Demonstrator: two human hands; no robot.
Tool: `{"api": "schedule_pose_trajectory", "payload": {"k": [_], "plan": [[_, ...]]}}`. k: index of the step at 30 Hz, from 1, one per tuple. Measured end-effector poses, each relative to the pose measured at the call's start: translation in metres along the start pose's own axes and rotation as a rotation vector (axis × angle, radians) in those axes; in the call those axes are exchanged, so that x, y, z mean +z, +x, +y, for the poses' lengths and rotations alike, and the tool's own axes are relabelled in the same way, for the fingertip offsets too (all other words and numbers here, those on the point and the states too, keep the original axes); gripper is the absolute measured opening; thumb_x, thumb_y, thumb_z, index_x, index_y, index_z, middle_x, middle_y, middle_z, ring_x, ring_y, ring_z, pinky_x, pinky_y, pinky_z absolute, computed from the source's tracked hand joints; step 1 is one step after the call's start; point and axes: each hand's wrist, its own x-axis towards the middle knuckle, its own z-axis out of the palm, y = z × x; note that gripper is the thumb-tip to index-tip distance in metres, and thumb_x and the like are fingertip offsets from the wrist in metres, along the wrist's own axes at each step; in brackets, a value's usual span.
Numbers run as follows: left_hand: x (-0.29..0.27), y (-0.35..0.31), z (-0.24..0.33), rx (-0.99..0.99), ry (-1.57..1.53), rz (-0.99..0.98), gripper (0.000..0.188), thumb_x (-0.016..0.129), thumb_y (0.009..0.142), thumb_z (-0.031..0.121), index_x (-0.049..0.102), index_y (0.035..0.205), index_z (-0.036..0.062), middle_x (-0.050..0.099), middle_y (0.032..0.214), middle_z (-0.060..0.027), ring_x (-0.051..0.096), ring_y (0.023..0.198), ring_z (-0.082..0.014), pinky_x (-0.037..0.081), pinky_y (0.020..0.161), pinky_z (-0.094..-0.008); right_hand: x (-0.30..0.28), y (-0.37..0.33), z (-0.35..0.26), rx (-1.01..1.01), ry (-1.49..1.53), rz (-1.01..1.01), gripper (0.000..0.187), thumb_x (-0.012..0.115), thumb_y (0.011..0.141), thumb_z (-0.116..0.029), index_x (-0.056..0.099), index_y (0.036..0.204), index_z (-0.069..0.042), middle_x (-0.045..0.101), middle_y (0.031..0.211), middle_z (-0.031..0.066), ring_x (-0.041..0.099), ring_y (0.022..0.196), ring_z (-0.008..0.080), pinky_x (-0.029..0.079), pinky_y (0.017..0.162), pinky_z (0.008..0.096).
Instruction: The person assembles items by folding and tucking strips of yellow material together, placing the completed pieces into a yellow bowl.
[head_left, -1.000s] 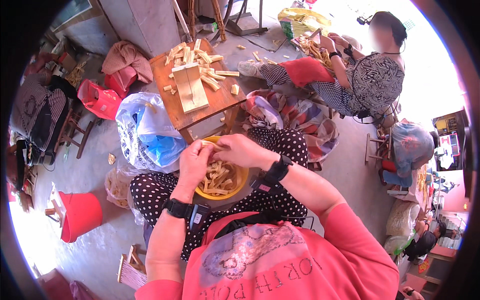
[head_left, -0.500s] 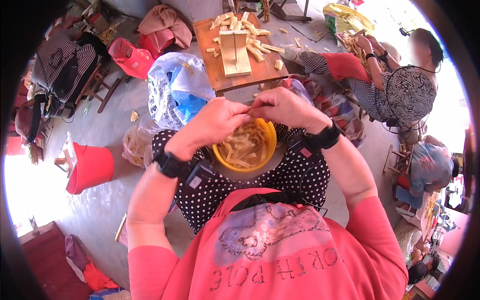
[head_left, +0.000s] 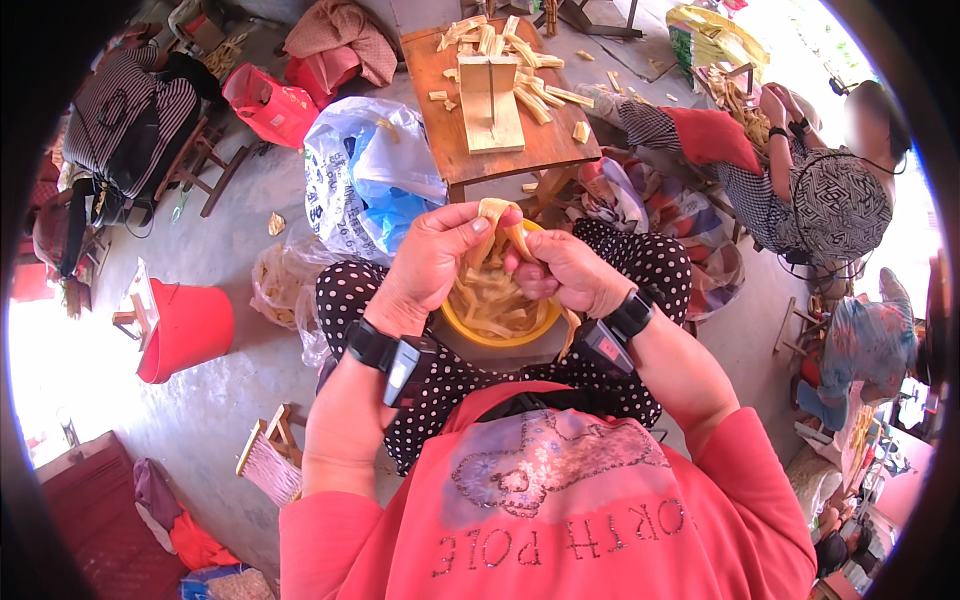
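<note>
A soft, pale yellow strip is bent into a loop between my two hands, above the bowl. My left hand pinches one side of it with thumb and fingers. On the other side, my right hand closes its curled fingers round the strip, and a loose end hangs below that hand. Between my knees sits a yellow bowl holding many similar wet-looking strips; my hands partly hide its far side.
Ahead stands a low wooden table with an L-shaped wooden block and dry pale pieces. A white plastic bag lies left of it, a red bucket farther left. Another person sits at the right.
My hands have come nearer to me and moved apart, and the strip now shows looped between them. The seated person's hands at the right have also shifted.
</note>
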Motion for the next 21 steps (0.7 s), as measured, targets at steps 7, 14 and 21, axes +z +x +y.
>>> {"api": "schedule_pose_trajectory", "payload": {"k": [7,14,21], "plan": [[-0.020,0.019,-0.034,0.482,0.923,0.060,0.028,0.086,0.114,0.003,0.098,0.139,0.0089,0.087,0.164,-0.0050,0.042,0.184,-0.0379,0.032,0.149,-0.0535,-0.010,0.043,0.007,0.248,0.374,-0.319,0.046,0.047,0.136,-0.045,0.083,0.131,-0.016,0.058,0.078,-0.0060,0.039,0.058,0.0094,0.032,0.058,0.0292],[-0.010,0.021,-0.056,0.723,1.387,0.426,0.028,0.082,0.119,0.008,0.096,0.143,0.0115,0.086,0.169,-0.0050,0.043,0.184,-0.0458,0.028,0.150,-0.0586,-0.013,0.080,0.013,-0.275,0.391,0.074,0.025,0.067,0.135,-0.029,0.080,0.146,-0.011,0.080,0.104,-0.0020,0.057,0.068,0.0047,0.041,0.061,0.0242],[-0.010,0.036,-0.047,0.786,0.967,0.481,0.029,0.065,0.120,-0.007,0.087,0.137,0.0004,0.092,0.118,-0.0172,0.088,0.099,-0.0322,0.066,0.090,-0.0373,0.025,0.061,0.008,-0.623,0.092,0.273,0.026,0.070,0.135,-0.023,0.081,0.154,-0.009,0.086,0.135,0.0006,0.081,0.116,0.0094,0.066,0.096,0.0284]]}}
